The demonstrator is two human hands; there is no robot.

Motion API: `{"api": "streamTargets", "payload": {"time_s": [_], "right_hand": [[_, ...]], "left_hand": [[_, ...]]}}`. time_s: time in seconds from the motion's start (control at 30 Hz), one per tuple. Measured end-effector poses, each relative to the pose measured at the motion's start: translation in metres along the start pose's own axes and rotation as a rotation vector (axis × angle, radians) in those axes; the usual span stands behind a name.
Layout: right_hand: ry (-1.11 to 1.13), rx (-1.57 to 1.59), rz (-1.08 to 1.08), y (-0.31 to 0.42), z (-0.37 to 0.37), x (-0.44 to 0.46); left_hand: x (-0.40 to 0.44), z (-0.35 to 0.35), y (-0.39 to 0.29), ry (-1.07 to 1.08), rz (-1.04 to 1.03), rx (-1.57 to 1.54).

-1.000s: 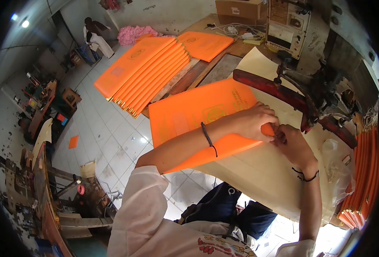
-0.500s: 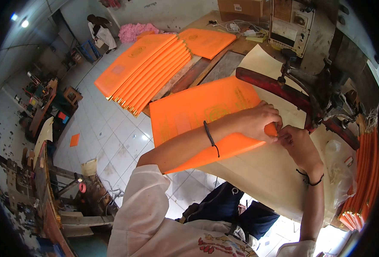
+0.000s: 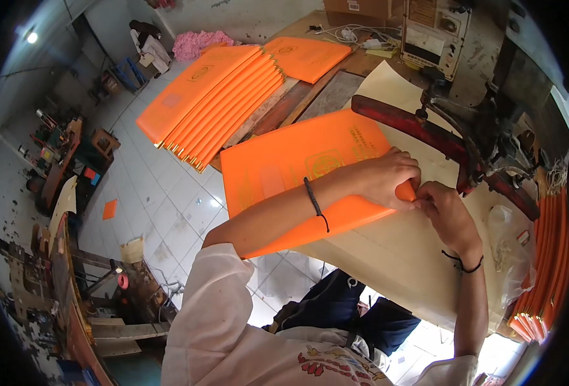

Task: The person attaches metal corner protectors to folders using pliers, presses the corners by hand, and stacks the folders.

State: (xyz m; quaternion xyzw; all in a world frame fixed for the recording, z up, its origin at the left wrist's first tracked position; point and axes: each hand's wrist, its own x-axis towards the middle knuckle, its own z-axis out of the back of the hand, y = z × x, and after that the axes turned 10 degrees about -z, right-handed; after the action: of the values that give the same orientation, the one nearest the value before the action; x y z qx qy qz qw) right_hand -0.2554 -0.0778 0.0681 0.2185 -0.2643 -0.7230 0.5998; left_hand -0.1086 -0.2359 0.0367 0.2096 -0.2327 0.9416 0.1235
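Observation:
An orange folder (image 3: 265, 161) with gold printing lies at a slant on the beige sheet (image 3: 387, 257). My left hand (image 3: 391, 179) reaches across it and is closed around its near right corner, which bulges up between the fingers. My right hand (image 3: 448, 215) pinches at the tip of that same corner, its fingers touching those of the left. Just what lies between the right fingertips is too small to make out. Beyond both hands is the dark red bar (image 3: 413, 132) of a machine.
A fanned stack of orange folders (image 3: 214, 96) stands at the back left, beside another folder (image 3: 307, 58). More orange folders (image 3: 545, 257) stand at the far right, near a clear plastic bag (image 3: 510, 251). A metal control box (image 3: 436, 38) is behind. Another person (image 3: 149, 48) is across the room.
The view has shifted slightly. Both hands stay at the folder's corner, with only small finger movement.

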Motion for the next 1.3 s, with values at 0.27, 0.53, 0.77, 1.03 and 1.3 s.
{"api": "streamTargets", "payload": {"time_s": [0.27,0.53,0.77,1.03,1.3], "right_hand": [[0.038,-0.010,0.003,0.002,0.006,-0.005],[0.002,-0.021,0.032,-0.002,0.002,-0.004],[0.008,-0.045,0.086,-0.008,0.003,-0.002],[-0.040,-0.105,0.058,-0.008,-0.002,-0.002],[0.048,-0.144,0.020,0.008,0.000,-0.007]], "left_hand": [[0.001,-0.002,0.001,-0.021,-0.007,-0.011],[0.003,0.001,-0.005,0.002,0.004,0.008],[-0.001,0.002,-0.017,-0.041,-0.042,0.136],[-0.083,0.004,-0.122,0.149,0.303,0.468],[-0.232,-0.027,-0.202,-0.946,1.107,0.764]]}}
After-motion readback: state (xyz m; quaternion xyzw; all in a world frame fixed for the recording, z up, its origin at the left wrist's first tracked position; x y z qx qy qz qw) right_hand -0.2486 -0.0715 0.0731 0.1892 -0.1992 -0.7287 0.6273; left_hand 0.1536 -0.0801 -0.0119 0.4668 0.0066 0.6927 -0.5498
